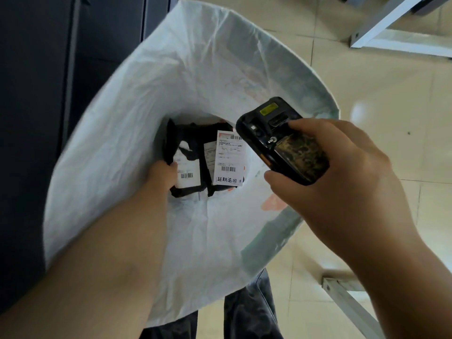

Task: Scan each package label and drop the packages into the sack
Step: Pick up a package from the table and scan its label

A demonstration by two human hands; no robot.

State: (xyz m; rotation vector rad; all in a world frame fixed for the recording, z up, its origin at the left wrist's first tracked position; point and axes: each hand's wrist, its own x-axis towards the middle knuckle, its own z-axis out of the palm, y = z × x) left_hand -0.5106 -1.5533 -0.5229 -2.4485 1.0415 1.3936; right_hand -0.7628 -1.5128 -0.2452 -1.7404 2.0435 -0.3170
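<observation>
A large white sack (137, 133) stands open below me. My left hand (161, 174) reaches deep into it and grips the edge of a black package (187, 152) that bears a white barcode label. A second black package with a larger white label (228, 159) lies beside it at the sack's bottom. Above the sack's right side my right hand (337, 172) holds a black handheld scanner (281, 140), its head pointing toward the labels.
A dark cabinet or wall (36, 94) runs along the left. Beige floor tiles (381, 99) lie on the right, with white metal frame legs at the upper right (381, 25) and lower right (349, 307). My dark trousers (249, 311) show below the sack.
</observation>
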